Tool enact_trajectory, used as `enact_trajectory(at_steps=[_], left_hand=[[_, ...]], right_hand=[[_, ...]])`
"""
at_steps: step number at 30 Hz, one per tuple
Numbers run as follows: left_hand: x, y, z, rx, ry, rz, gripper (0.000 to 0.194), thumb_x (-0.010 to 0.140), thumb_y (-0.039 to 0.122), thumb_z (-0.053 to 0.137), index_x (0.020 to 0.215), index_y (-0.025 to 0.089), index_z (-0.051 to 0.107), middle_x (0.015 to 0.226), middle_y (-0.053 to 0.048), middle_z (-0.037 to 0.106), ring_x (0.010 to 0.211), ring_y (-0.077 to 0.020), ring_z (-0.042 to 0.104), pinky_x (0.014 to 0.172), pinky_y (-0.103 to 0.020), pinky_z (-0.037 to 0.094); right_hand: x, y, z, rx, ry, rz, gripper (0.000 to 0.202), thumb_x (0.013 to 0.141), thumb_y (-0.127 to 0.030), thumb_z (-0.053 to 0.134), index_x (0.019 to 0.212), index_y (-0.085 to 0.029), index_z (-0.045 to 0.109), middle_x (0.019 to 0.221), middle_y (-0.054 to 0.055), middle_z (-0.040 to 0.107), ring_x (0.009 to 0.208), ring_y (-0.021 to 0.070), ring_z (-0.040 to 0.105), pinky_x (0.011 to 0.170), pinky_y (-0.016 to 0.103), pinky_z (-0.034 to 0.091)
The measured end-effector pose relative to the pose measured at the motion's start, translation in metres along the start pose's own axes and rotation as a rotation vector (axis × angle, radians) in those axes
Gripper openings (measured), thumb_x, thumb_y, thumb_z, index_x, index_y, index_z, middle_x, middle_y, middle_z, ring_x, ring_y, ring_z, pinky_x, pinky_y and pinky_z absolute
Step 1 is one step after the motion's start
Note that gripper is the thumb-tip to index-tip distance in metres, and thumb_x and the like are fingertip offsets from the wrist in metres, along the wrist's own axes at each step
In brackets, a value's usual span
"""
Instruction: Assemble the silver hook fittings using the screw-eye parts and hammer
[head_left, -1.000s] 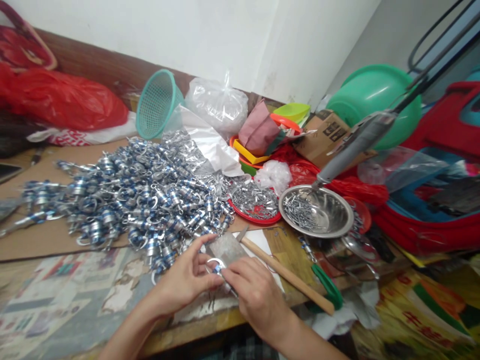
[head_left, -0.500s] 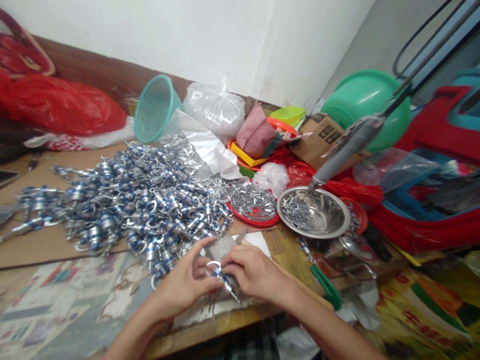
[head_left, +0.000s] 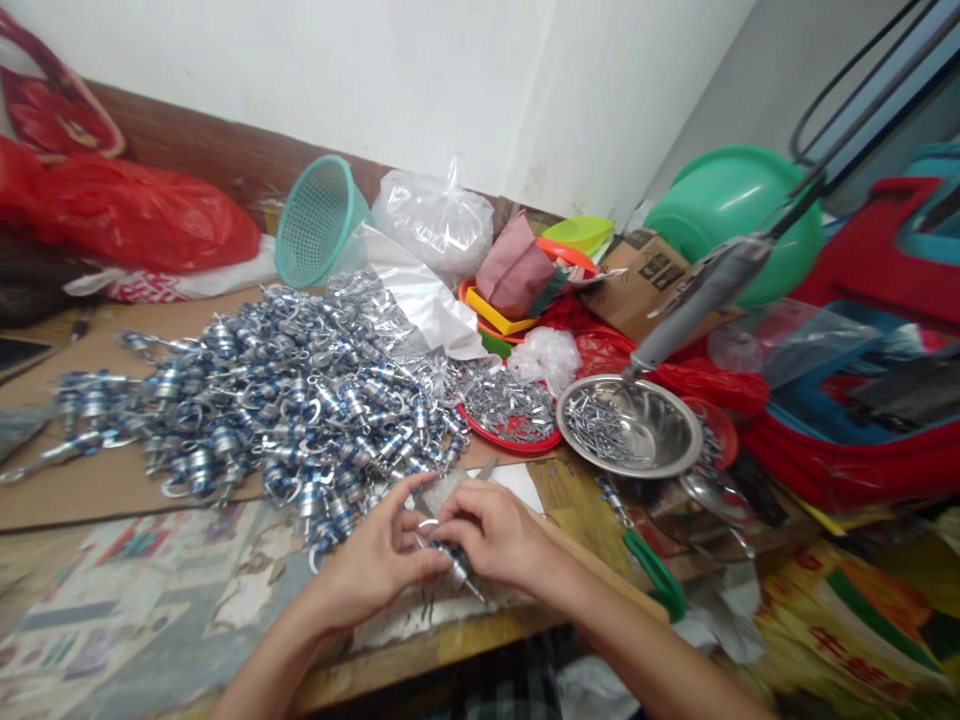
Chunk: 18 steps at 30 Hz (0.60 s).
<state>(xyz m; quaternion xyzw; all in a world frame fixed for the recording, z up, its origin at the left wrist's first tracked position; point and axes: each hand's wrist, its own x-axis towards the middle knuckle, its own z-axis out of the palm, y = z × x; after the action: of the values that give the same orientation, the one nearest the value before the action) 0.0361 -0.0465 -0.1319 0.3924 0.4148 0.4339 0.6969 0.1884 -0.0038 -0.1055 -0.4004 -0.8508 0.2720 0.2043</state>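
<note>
Near the table's front edge, my left hand (head_left: pixel 381 556) pinches a silver-and-blue metal piece (head_left: pixel 466 576) with a curved hook-like end and a thin pointed stem. Fingers of my right hand (head_left: pixel 491 530) are closed on the hook end of the same piece; its middle is partly hidden by them. The stem points down and to the right. Left of my hands spreads a large pile of similar silver-and-blue pieces (head_left: pixel 300 400). A clear plastic sheet or bag (head_left: pixel 444 492) lies just behind my fingers.
A steel bowl (head_left: pixel 675 440) with small metal pins and a red tray (head_left: pixel 501 433) of small metal parts stand behind my right hand. Also there: a grey-handled tool (head_left: pixel 667 320), green basket (head_left: pixel 311 225), cardboard box (head_left: pixel 637 285) and green handle (head_left: pixel 656 575).
My right hand has shifted slightly left and turned over the hook end, covering more of the piece. My left hand keeps its hold. The whole view has moved slightly.
</note>
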Motion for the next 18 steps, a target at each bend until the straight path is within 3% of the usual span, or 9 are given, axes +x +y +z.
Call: enact_trajectory(at_steps=[3,6,12,18], left_hand=[[-0.001,0.001,0.001,0.008,0.0,-0.017,0.079,0.056,0.018,0.073,0.121,0.02,0.027,0.075,0.001,0.058,0.068,-0.0159,0.058,0.06,-0.029,0.043],[-0.001,0.001,0.0,0.017,0.003,-0.012,0.078,0.057,0.016,0.072,0.121,0.02,0.027,0.074,0.002,0.057,0.068,-0.0156,0.057,0.06,-0.029,0.043],[0.0,-0.001,-0.001,0.045,0.002,0.006,0.076,0.057,0.016,0.073,0.12,0.021,0.032,0.071,0.003,0.056,0.074,-0.0183,0.059,0.063,-0.03,0.043],[-0.001,0.001,0.0,0.06,0.006,0.008,0.076,0.057,0.019,0.074,0.122,0.021,0.033,0.069,0.003,0.055,0.072,-0.0181,0.059,0.061,-0.029,0.044]], right_hand=[[0.001,0.005,-0.004,0.082,-0.081,0.051,0.008,0.073,-0.014,0.058,0.068,-0.016,0.064,0.065,-0.001,0.06,0.062,0.0104,0.054,0.055,0.018,0.035],[0.0,0.002,-0.005,0.029,-0.12,0.01,0.007,0.072,-0.014,0.06,0.067,-0.016,0.065,0.064,-0.001,0.06,0.062,0.011,0.054,0.056,0.019,0.035],[-0.005,0.0,0.006,0.064,0.044,-0.045,0.009,0.071,-0.008,0.059,0.066,-0.014,0.064,0.065,0.001,0.059,0.062,0.011,0.054,0.057,0.02,0.036],[-0.006,0.005,0.012,0.056,0.097,-0.049,0.01,0.073,-0.012,0.06,0.064,-0.014,0.063,0.062,0.0,0.057,0.06,0.0109,0.052,0.056,0.021,0.035]])
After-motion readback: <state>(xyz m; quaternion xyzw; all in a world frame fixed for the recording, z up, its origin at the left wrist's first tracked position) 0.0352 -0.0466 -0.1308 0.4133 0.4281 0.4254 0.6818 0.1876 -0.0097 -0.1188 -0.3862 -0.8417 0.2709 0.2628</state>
